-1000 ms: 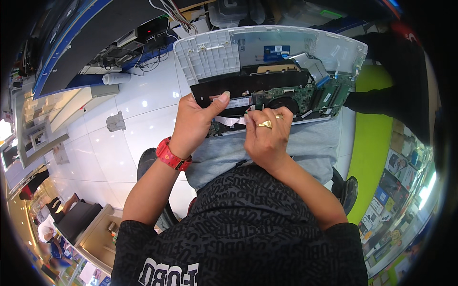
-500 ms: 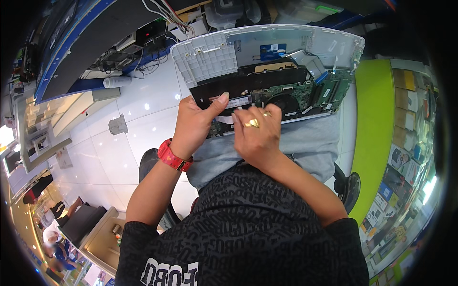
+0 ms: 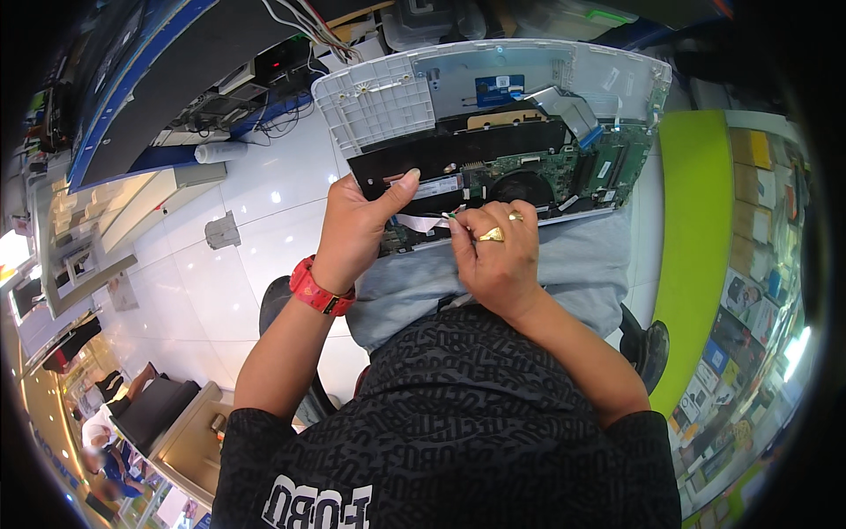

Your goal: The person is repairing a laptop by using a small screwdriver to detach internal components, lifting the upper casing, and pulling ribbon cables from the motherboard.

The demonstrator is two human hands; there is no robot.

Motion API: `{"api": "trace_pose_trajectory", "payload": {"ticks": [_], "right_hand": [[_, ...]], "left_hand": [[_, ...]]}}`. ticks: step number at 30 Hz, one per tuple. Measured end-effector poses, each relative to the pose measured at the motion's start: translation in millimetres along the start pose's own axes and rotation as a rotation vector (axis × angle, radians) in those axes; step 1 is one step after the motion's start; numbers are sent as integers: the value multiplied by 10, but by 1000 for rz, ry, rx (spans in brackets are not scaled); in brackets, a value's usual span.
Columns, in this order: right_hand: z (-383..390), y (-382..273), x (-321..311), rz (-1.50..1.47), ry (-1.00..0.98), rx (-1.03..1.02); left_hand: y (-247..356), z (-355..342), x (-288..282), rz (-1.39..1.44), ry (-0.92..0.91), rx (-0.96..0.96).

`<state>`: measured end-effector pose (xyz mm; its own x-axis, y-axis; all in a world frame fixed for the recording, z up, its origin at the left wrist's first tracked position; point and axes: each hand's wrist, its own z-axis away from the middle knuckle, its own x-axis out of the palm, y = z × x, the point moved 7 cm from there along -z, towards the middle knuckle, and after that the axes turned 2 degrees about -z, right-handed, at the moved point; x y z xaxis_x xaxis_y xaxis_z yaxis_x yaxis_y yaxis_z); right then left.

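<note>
An opened laptop base (image 3: 379,119) with a white shell lies tilted on my lap, its inside facing up. In it show a green circuit board (image 3: 608,176), a round fan (image 3: 520,188), a black plate and a slim labelled stick (image 3: 438,188). My left hand (image 3: 357,229) grips the base's near left side, thumb on top and fingers hidden underneath. A white ribbon cable (image 3: 419,223) runs from beside that thumb to my right hand (image 3: 500,256), whose thumb and forefinger pinch its end near the front edge.
A blue-edged dark counter (image 3: 150,97) with cables and devices stands at the far left. At right, a lime-green strip (image 3: 692,238) borders a glass showcase (image 3: 749,300) of boxed goods. Wires (image 3: 308,26) hang beyond the laptop. Behind my left side is a dark chair (image 3: 154,414).
My right hand has moved slightly right and nearer me, the ribbon cable's end now showing at its fingertips. My left hand keeps its hold on the laptop base.
</note>
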<state>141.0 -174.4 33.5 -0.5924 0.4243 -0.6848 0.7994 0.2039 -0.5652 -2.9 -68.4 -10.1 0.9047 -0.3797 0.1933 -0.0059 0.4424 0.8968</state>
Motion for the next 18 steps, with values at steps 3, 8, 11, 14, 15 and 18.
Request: {"api": "trace_pose_trajectory", "payload": {"ticks": [3, 8, 11, 14, 15, 18], "right_hand": [[17, 33, 29, 1, -2, -10], [17, 19, 38, -6, -2, -10], [-1, 10, 25, -8, -12, -4], [-3, 15, 31, -16, -12, -10], [-2, 18, 32, -11, -15, -7], [-7, 12, 25, -2, -6, -6]], "left_hand": [[28, 8, 10, -33, 7, -6], [22, 7, 1, -78, 6, 36], [19, 8, -6, -101, 12, 40], [25, 5, -4, -105, 0, 35], [28, 4, -5, -104, -6, 33], [12, -21, -14, -5, -45, 10]]}}
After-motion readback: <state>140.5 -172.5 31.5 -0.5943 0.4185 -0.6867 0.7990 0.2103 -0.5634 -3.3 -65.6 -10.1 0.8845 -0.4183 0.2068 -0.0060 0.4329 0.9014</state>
